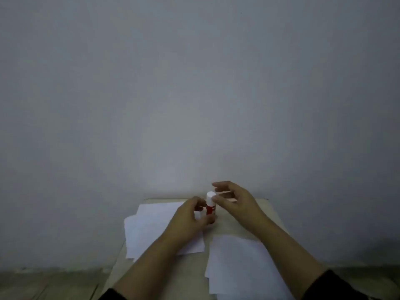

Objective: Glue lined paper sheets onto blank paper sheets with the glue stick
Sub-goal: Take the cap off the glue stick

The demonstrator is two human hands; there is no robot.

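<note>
left hand (190,215) grips glue stick (210,206), right hand (232,200) pinching its cap, paper stacks (151,226) beside.

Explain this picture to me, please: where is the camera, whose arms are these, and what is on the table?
There is no machine here. The camera sits on a person's head and looks forward and down, so you see that person's own two arms. The left hand holds the red body of a glue stick, upright. The right hand has its thumb and a finger at the white cap, which is on. On the small table lie paper sheets: one pile at the left, another near the right. Whether they are lined is too blurred to tell.
</note>
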